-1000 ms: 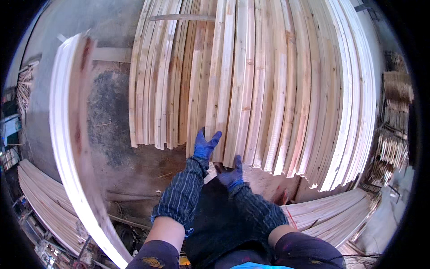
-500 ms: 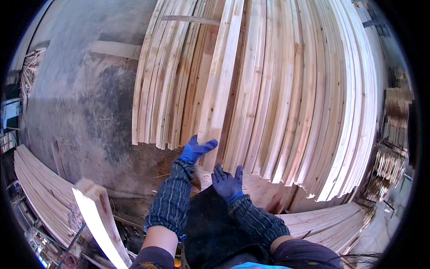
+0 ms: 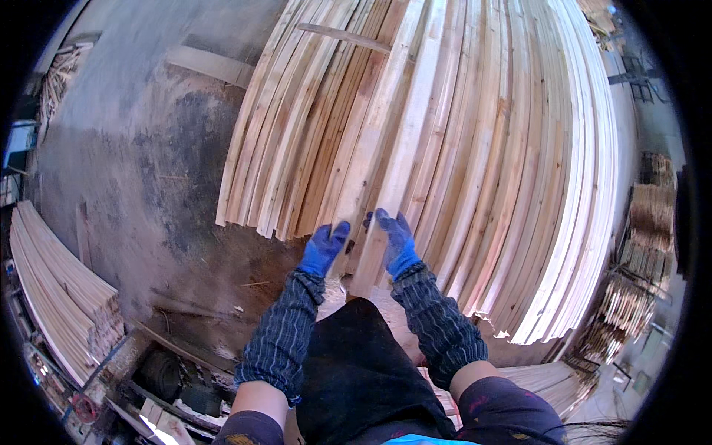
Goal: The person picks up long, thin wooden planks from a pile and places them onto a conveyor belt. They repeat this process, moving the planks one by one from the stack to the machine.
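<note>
Nearest to the camera there is a black apron (image 3: pixel 356 371), and from both sides of it two forearms in dark striped sleeve covers go forward.

The left hand (image 3: pixel 324 248) wears a blue glove. Its fingers (image 3: pixel 337 231) are together and a little curled, and they lie against the left edge of a pale wooden plank (image 3: pixel 393 159), at its near end. If the thumb goes under the plank, I cannot tell.

The right hand (image 3: pixel 393 241) also wears a blue glove. Its fingers (image 3: pixel 386 219) are a little spread and bent over the right side of the same plank, so they touch the wood from above. The near end of the plank is between the two hands, and the rest of it runs away from the fingertips, upward in the view, on top of the other boards.

Beyond the fingers lies a large stack of long pale boards (image 3: pixel 519 163), close side by side; it spreads to the right of the right fingers and far ahead of them. To the left of the left fingers there is dark, dusty concrete floor (image 3: pixel 133 163). Well apart to the left, near the edge of the view, lies a second, smaller pile of boards (image 3: pixel 55 289).
</note>
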A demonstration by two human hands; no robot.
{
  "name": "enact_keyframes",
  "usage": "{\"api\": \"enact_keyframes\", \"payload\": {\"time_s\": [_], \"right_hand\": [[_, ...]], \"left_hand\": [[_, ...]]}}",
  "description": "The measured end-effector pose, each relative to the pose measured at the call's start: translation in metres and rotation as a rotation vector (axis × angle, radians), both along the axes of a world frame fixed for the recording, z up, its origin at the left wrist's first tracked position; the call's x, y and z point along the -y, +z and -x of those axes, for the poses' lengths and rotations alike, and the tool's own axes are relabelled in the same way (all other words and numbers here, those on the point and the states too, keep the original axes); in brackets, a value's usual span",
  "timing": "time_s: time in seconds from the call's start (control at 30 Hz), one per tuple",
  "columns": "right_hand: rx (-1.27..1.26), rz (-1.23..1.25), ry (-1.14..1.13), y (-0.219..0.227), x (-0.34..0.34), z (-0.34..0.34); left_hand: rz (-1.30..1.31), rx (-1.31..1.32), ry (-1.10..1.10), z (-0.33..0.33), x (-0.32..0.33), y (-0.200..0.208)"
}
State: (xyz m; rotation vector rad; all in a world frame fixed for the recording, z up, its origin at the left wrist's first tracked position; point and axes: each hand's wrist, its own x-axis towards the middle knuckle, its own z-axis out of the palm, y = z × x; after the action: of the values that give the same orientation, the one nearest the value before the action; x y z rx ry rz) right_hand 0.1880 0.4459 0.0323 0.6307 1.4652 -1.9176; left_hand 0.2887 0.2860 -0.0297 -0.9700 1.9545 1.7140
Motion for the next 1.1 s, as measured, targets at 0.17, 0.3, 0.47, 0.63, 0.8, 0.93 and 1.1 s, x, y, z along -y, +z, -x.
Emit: {"api": "enact_keyframes", "payload": {"time_s": [0.17, 0.3, 0.47, 0.63, 0.8, 0.93, 1.1], "right_hand": [[0.083, 0.038, -0.049, 0.008, -0.022, 0.004], [0.043, -0.006, -0.052, 0.011, -0.008, 0.002], [0.033, -0.038, 0.003, -0.013, -0.009, 0.003], [0.244, 0.305, -0.125, -0.004, 0.003, 0.002], [0.071, 0.008, 0.011, 0.058, 0.005, 0.007], [0.146, 0.184, -0.092, 0.126, 0.02, -0.032], [-0.027, 0.022, 0.395, 0.198, 0.032, -0.164]], "left_hand": [[0.302, -0.256, 0.09, -0.001, -0.005, -0.007], [0.49, -0.267, 0.057, -0.005, -0.01, -0.007], [0.594, -0.373, 0.0, 0.006, -0.013, 0.074], [0.667, -0.362, -0.132, 0.018, -0.057, 0.123], [-0.182, -0.401, 0.065, 0.024, -0.054, 0.109], [-0.111, -0.428, 0.208, 0.073, -0.021, 0.145], [-0.586, -0.215, 0.164, 0.138, 0.023, 0.218]]}}
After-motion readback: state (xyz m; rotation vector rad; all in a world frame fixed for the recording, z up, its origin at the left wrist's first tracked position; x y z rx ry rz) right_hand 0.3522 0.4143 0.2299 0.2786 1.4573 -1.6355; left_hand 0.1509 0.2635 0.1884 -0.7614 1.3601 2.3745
